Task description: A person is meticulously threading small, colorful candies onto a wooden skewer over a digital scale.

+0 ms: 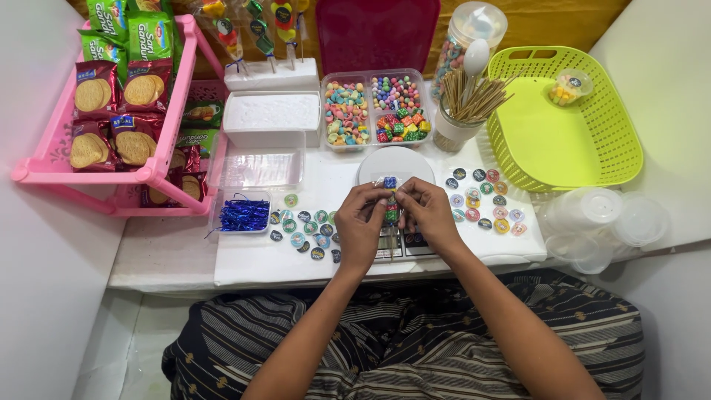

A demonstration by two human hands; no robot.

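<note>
We see a candy skewer [390, 198] in clear wrap pinched between our left hand [361, 226] and right hand [429, 212], above the small scale [395, 164]. A loose pinch could let it drop among the round stickers [305, 226], and we judge the wrap may tear.

Bare forearms, no sleeves, no rings or watch on left hand [361, 228] or right hand [427, 212]. Below, dark wrap [415, 348] with thin pale stripes and little woven dashes, kinda sarong-looking.
</note>
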